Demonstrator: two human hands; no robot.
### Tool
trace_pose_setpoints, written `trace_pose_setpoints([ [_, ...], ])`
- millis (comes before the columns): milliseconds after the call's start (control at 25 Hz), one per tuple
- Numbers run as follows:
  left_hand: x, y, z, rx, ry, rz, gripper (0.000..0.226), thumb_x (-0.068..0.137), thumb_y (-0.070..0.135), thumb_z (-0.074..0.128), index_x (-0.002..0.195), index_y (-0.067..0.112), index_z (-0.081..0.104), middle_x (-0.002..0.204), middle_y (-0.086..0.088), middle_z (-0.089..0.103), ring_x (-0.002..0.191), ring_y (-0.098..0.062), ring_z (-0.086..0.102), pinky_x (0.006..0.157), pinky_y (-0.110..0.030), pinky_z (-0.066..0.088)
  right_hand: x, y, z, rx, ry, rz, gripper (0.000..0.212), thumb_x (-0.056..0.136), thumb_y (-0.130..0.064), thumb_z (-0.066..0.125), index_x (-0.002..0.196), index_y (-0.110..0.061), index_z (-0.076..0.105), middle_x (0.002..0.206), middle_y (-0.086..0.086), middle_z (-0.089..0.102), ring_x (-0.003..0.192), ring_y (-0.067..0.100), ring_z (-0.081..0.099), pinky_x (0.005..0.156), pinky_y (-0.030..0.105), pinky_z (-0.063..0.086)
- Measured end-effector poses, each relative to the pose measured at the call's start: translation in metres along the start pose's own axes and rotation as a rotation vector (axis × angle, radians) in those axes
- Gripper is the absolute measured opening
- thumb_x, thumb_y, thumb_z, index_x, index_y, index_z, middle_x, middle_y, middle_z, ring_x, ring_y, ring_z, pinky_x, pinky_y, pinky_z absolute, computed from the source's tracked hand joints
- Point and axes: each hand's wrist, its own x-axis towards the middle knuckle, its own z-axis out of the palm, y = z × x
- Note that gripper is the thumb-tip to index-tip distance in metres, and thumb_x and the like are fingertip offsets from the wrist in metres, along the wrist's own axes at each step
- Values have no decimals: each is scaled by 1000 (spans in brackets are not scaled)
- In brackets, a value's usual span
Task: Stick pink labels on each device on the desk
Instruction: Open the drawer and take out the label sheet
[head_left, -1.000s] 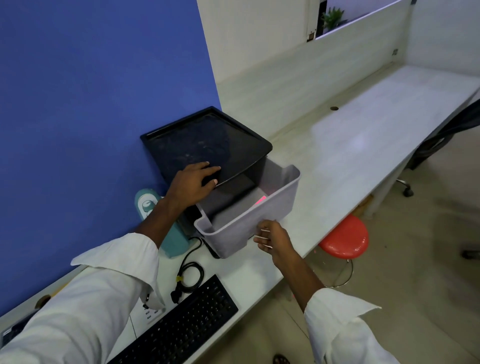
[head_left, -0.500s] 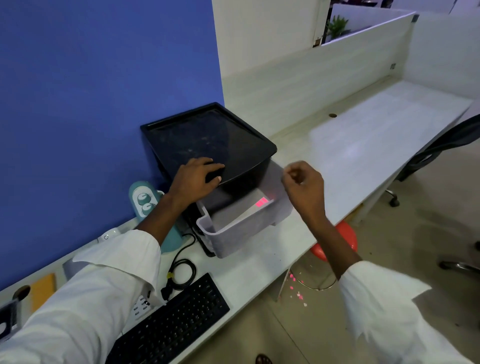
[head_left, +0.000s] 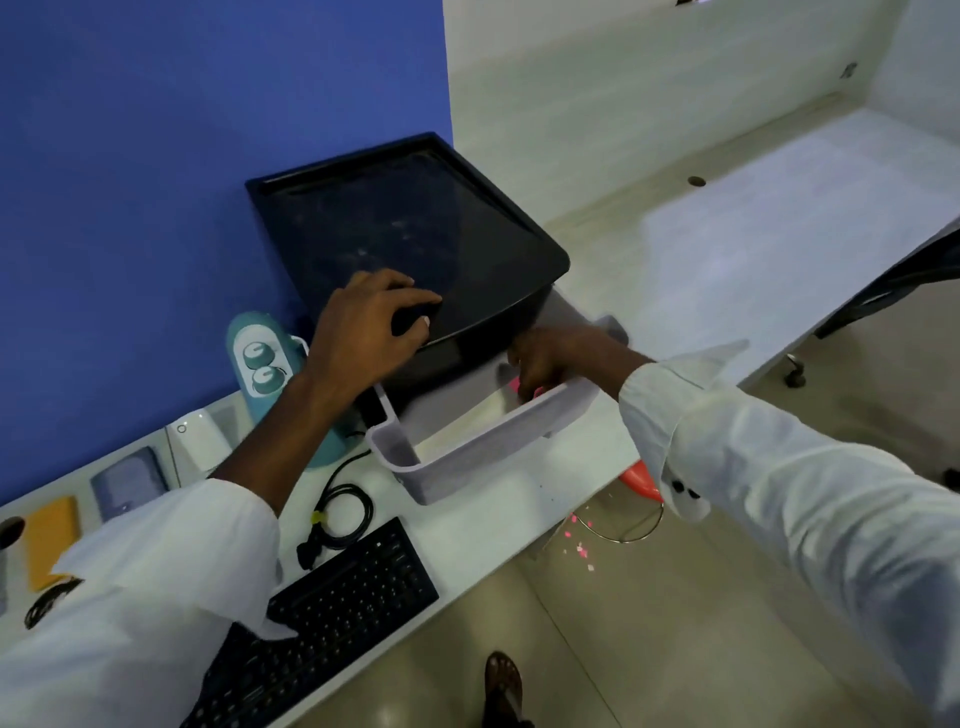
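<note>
- Pink labels (head_left: 515, 385): only a small bright pink patch shows, low inside the grey drawer (head_left: 483, 452), against its front wall near the right end.
- Grey drawer: projects open from beneath the black cabinet (head_left: 415, 223) on the table (head_left: 727, 249); the visible floor is pale and otherwise bare.
- Right hand (head_left: 550, 358): reaches down into the drawer at the pink patch; its fingertips are hidden, so I cannot tell its grip.
- Left hand (head_left: 363, 332): lies palm-down on the cabinet's top near the front edge, fingers spread and lightly bent, holding nothing.
- Keyboard (head_left: 337, 597): black, on the table's near edge.
- Floor: pink scraps (head_left: 579, 545) are scattered below the table.
</note>
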Motion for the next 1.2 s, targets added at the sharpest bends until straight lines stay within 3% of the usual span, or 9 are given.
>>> trace_pose_setpoints([
  [120,-3,5,0,9,9,-31,43,82,56,58,120,38,65,127,5,58,116,-21,51,92,-40,43,16,0,2,-113,-87,-43,26,70,-27,85,86,-30,65,82,-7,67,71,13,64,50,20,47],
  [240,-7,7,1,45,-18,-47,57,75,68,61,125,40,61,134,6,54,122,-20,46,94,-39,37,24,-4,0,-259,-70,-81,18,75,-28,80,69,-29,63,66,-13,63,66,16,64,51,20,42],
  [360,-5,5,2,55,-35,-57,58,75,68,62,127,42,59,137,7,51,124,-19,44,95,-39,35,25,-17,-1,-249,-214,-16,28,74,-23,86,74,-21,58,65,-7,58,56,15,53,53,22,45],
  [480,-4,6,2,49,-46,-70,58,75,68,61,127,42,59,138,6,50,126,-20,42,97,-41,35,26,-25,5,-231,-285,-19,37,69,-34,90,86,-8,70,59,-2,64,51,17,51,55,24,48],
  [640,-2,7,0,62,-72,-74,58,76,67,61,129,42,57,139,5,49,127,-20,41,98,-43,36,32,-28,21,-271,-337,-77,73,67,-39,90,127,-12,60,85,0,70,60,18,64,60,28,56],
  [800,-2,9,-1,68,-85,-80,59,77,67,61,129,42,56,140,4,48,128,-21,40,99,-45,37,30,-38,29,-426,-264,-388,42,72,-40,86,97,-12,65,76,-1,64,61,17,57,74,32,55],
  [1000,-1,10,-1,62,-85,-88,58,77,66,61,130,42,56,140,5,48,128,-20,40,99,-45,37,33,-56,38,-458,-173,-648,88,68,-38,86,142,-17,44,138,11,52,120,29,54,101,42,49],
  [1080,0,8,-1,66,-87,-88,57,77,66,61,129,43,56,140,5,48,128,-20,40,98,-43,37,29,-66,44,-501,-216,-647,90,69,-41,84,144,-14,41,141,13,50,125,31,52,103,44,48],
  [1200,0,8,0,66,-84,-82,57,77,64,63,129,42,57,140,5,49,127,-21,41,98,-44,38,23,-71,49,-547,-255,-595,72,75,-45,76,133,-14,46,124,10,59,107,31,62,89,46,56],
])
